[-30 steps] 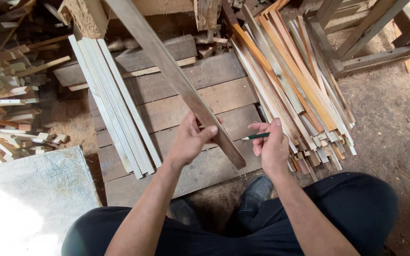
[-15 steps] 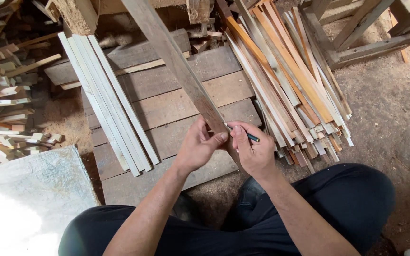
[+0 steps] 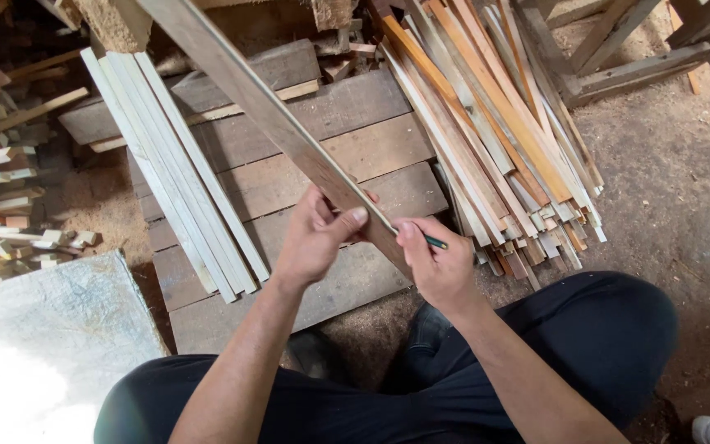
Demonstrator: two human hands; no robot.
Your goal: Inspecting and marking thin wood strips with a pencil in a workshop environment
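Left hand (image 3: 315, 238) grips a long rough wooden slat (image 3: 273, 123); right hand (image 3: 437, 263) pinches a green pencil (image 3: 435, 242); plank pallet (image 3: 355, 107) on dusty dirt floor (image 3: 675, 189).

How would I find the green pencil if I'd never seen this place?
Start at the big wooden pallet on the dirt floor. A long brown plank slants across it down to the person's two hands. The green pencil pokes out of the right hand, the only green, thin thing among brown wood.

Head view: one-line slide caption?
Left hand grips a slat while right hand holds a pencil against it.
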